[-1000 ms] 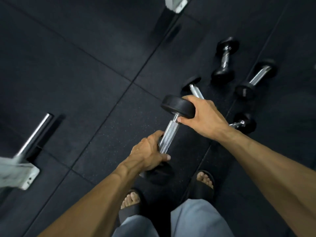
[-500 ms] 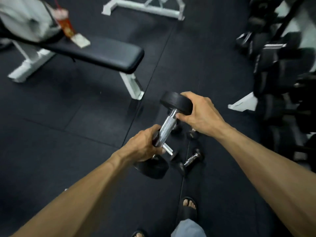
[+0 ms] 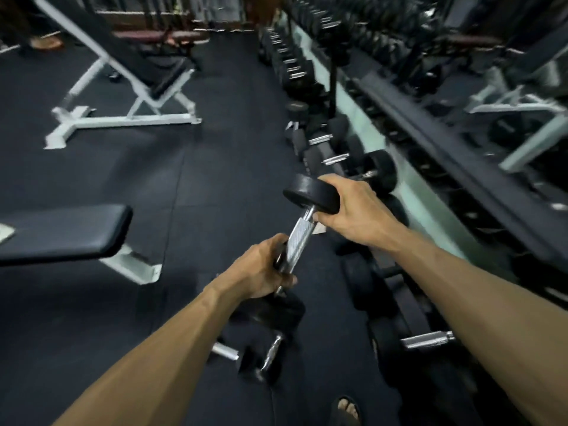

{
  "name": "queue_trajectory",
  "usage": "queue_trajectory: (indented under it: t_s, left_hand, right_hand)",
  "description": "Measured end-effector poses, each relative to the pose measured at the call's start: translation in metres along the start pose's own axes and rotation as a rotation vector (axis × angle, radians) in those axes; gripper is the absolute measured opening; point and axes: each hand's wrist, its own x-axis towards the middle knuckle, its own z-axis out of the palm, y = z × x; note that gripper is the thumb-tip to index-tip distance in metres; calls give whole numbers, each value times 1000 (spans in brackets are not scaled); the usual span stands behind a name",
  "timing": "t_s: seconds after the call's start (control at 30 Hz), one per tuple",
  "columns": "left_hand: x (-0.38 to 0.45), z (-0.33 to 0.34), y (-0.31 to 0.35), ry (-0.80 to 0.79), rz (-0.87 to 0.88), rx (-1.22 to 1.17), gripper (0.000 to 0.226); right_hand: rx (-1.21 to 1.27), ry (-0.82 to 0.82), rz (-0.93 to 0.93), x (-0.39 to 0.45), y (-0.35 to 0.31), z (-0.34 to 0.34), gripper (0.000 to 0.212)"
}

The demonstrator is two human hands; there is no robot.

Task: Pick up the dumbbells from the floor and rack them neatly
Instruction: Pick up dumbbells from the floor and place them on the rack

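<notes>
1. Head view: the dumbbell rack [image 3: 408, 167], right of both hands, holds a long row of black dumbbells; it is blurred.
2. Left hand [image 3: 261, 272] grasps the chrome handle of the held dumbbell [image 3: 299, 238]; right hand [image 3: 350, 207] clasps its upper black head. It hangs tilted in the air between them.
3. Half a second ago the floor dumbbells [image 3: 261, 355] lay just beyond the hands; now they lie below the left forearm, and the rack fills the right side.
4. A flat bench [image 3: 61, 232] sits left of the left hand, an incline bench [image 3: 123, 72] farther beyond; a sandalled foot [image 3: 349, 408] shows below the right forearm.
</notes>
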Motion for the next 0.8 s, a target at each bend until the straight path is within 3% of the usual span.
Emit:
queue_trajectory:
  t_s: [0.47, 0.63, 0.8]
  left_hand:
    - [281, 153, 234, -353, 256, 52, 45]
    - [340, 206, 294, -471, 307, 69, 60]
    - [380, 237, 331, -512, 335, 136, 46]
  right_hand:
    - [-50, 149, 363, 22, 300, -197, 48]
    - [-91, 170, 504, 10, 372, -242, 48]
    - [-87, 195, 578, 10, 426, -263, 50]
